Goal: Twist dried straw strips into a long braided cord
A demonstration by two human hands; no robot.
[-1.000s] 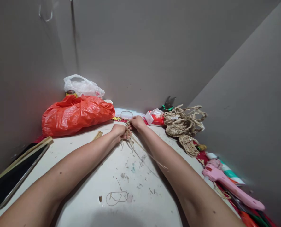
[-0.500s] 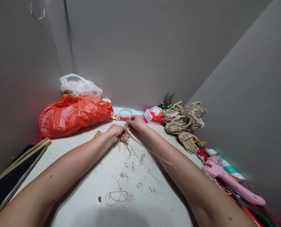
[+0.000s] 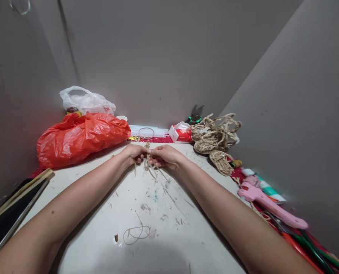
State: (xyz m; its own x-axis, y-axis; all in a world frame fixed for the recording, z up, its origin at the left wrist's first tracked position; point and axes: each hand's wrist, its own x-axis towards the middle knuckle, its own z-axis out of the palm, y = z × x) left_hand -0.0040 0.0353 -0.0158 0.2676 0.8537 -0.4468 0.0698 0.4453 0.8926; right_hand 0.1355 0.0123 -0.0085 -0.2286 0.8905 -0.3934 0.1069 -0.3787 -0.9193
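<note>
My left hand (image 3: 136, 153) and my right hand (image 3: 165, 156) meet over the far middle of the white table (image 3: 140, 198). Both are closed, pinching a small bundle of straw-coloured fibre strands (image 3: 147, 164) between their fingertips. Loose strand ends hang below the fingers, and a knotted bit of the bundle sticks up above them. One long thin strand trails toward the lower right. Nearer the front of the table lies a loosely looped thin strand (image 3: 136, 234).
An orange plastic bag (image 3: 83, 137) and a white bag (image 3: 86, 101) sit at the left. Braided rope (image 3: 215, 133), a red tissue pack (image 3: 183, 133) and a pink glue gun (image 3: 272, 205) line the right. A dark flat device (image 3: 18, 213) lies lower left.
My right hand has come down beside my left, and their fingertips now meet at the bundle. The whole view has shifted slightly, with surroundings appearing further left.
</note>
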